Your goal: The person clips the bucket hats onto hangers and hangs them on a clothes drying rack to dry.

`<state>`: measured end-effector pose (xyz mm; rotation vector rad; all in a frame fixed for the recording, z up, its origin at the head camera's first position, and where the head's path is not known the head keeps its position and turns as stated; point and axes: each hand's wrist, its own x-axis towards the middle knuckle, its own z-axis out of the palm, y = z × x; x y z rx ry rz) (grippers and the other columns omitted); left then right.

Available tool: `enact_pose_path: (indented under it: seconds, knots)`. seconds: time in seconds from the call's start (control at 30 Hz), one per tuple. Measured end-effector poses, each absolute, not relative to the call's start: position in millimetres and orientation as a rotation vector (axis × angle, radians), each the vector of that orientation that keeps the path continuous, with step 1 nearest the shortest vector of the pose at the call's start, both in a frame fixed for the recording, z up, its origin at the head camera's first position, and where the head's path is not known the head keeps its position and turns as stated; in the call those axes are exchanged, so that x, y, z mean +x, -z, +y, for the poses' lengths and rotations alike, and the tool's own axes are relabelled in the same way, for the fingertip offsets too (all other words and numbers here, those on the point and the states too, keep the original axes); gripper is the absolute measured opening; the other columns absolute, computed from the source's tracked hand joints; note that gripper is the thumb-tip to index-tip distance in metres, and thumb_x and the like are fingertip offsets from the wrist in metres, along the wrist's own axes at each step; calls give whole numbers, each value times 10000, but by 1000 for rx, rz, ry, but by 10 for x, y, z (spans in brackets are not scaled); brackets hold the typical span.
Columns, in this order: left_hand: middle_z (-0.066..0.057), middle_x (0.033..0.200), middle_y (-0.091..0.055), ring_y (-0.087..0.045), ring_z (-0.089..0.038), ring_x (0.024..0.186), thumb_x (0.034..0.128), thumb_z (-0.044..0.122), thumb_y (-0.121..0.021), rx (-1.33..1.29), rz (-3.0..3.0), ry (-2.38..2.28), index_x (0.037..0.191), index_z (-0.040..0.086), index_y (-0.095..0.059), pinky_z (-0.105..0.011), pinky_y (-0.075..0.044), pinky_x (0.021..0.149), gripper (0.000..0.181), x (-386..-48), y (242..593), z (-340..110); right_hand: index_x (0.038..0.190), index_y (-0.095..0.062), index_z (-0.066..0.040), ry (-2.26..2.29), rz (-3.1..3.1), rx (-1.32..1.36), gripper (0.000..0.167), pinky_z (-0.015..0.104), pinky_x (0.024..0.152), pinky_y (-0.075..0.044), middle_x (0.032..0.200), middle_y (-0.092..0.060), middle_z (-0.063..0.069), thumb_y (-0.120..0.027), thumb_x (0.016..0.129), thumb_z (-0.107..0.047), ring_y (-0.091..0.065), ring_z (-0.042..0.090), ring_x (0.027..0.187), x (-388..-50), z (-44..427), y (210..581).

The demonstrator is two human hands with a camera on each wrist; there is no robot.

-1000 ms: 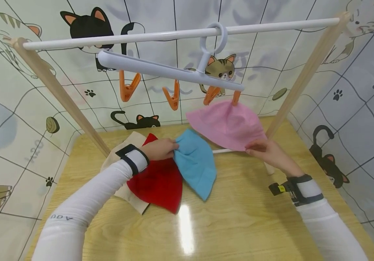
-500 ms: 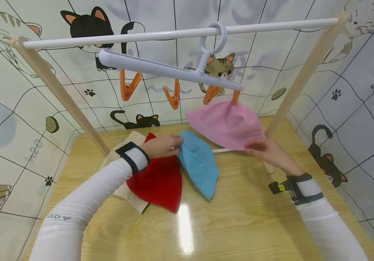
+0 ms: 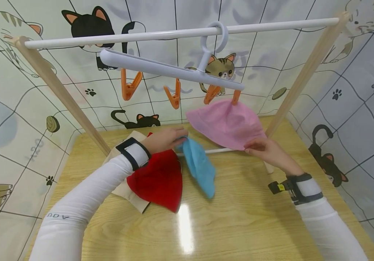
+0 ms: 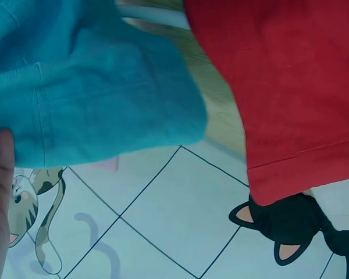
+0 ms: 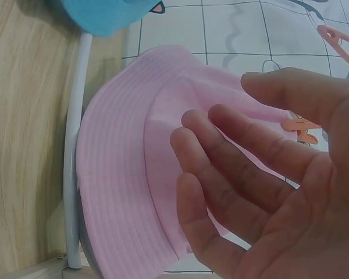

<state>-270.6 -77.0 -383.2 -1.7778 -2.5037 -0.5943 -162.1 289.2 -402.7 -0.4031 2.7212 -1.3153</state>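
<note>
My left hand (image 3: 164,140) pinches the edge of a light blue bucket hat (image 3: 200,167), lifting it while its lower end hangs toward the table. In the left wrist view one finger (image 4: 2,165) lies against the blue cloth. A pink bucket hat (image 3: 226,123) hangs from an orange clip (image 3: 236,97) at the right end of a pale grey-blue hanger (image 3: 160,71). My right hand (image 3: 265,150) is at the pink brim; the right wrist view shows its fingers loosely bent, thumb apart, gripping nothing. Left of the blue hat lies a red hat (image 3: 157,179) over a beige one (image 3: 128,197).
The hanger hooks over a white rod (image 3: 271,26) held by wooden posts (image 3: 61,94). More orange clips (image 3: 173,96) dangle from the hanger. A lower white bar (image 3: 221,150) crosses near the wooden tabletop (image 3: 134,235). Cat-print walls (image 3: 160,11) enclose the back and sides.
My left hand has moved slightly right and up, raising the blue hat's edge so the hat folds narrower. The right hand and the pink hat have stayed nearly still.
</note>
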Motion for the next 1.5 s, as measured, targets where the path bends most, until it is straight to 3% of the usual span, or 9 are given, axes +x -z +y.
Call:
enact_pose_path:
  seconds: [0.33,0.6,0.9,1.17,1.5]
  knots:
    - [-19,805,-511,-504,-167,769,966,133,-599,-1702,-2536,552,944,76,-568,-280,-419,685,69,-2709,3711,-702,1143,-618,89,1296,2733,-410,258,352,850,-511,1109,-640,240,-633,924,-48,-615,369,1028,-1616,2893,4010]
    - [-37,876,-553,-530,-181,819,974,171,-593,-1601,-2628,498,1029,82,-598,-289,-456,742,105,-2726,3652,-647,1138,-622,75,1274,2746,-406,254,444,844,-516,1104,-640,235,-639,919,-53,-615,376,1024,-1614,2882,3970]
    - [-39,807,-543,-529,-176,746,973,154,-591,-1581,-2601,498,947,69,-582,-282,-445,679,89,-2739,3545,-606,1140,-643,45,1217,2790,-469,264,473,839,-513,1112,-648,206,-652,923,-105,-618,353,1021,-1637,2838,3867]
    - [-68,794,-539,-526,-195,716,962,135,-602,-1473,-2616,562,930,46,-579,-290,-432,637,97,-2741,3500,-562,1105,-665,42,1224,2788,-509,224,391,835,-513,1094,-657,181,-647,922,-85,-619,329,1024,-1717,2699,3712]
    - [-83,809,-539,-521,-217,740,946,90,-557,-1328,-2684,588,933,45,-548,-319,-442,662,48,-2770,3453,-566,1133,-650,48,1278,2767,-565,253,503,926,-455,1126,-640,207,-645,924,-94,-597,349,1065,-1817,2531,3526]
